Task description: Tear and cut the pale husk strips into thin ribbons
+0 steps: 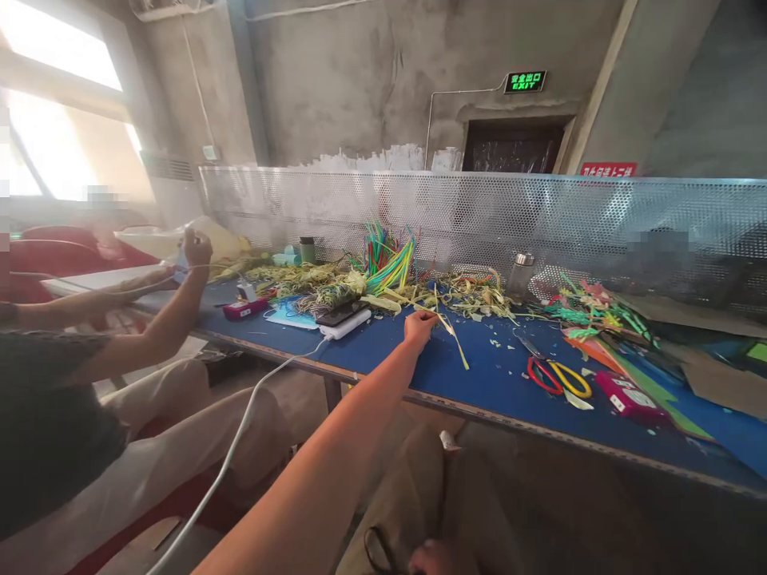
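Note:
My left hand (420, 327) reaches out over the blue table, its fingers pinched on a thin pale-yellow dried strip (460, 351), which looks like straw or husk. One end of the strip hangs toward the tabletop. Just beyond the hand lies a heap of similar dried strips (473, 294). Low in the view, near my lap, only a small dark part of my right hand (432, 557) shows; its fingers are not clear.
Scissors (560, 377) with red and yellow handles lie right, beside a magenta box (629, 397). A bundle of coloured strands (389, 259) stands behind a white power bank (344, 323) with a cable. A co-worker's raised hand (197, 246) is left. A perforated metal screen (335, 200) borders the back.

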`<state>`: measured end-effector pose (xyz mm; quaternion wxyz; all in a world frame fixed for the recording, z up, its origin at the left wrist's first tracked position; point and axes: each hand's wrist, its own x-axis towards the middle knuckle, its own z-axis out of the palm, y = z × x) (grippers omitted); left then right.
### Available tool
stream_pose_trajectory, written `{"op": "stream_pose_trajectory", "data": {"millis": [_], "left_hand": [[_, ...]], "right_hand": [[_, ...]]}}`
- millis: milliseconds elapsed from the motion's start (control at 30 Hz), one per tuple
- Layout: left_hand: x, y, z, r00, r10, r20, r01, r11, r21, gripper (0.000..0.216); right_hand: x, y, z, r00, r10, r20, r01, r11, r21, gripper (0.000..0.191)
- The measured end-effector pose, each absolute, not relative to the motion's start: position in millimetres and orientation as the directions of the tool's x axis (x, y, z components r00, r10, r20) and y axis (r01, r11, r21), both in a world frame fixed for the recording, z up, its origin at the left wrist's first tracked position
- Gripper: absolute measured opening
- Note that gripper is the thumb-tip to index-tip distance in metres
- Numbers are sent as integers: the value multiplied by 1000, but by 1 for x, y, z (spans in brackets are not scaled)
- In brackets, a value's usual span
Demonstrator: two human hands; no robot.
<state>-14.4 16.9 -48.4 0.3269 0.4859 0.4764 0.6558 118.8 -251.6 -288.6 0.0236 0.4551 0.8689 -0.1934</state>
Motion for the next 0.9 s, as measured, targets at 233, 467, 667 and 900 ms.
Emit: {"op": "stream_pose_trajectory", "data": {"millis": [233,467,667,900], "left_hand": [[-15,23,-52,-304,889,342,41,-346,937,19],[-16,21,-52,-308,884,351,84,-342,936,15],[-13,22,-50,-313,880,357,91,-346,934,11],[-13,21,-49,-314,878,362,87,-353,931,12]], "right_hand": [[109,-264,-257,-514,857,-29,798,465,-384,39],[121,-240,-254,-565,795,-220,581,194,-790,66],[121,-227,-254,-632,712,-305,509,85,-857,64],[108,-243,-233,-618,673,-406,553,4,-833,44]]}}
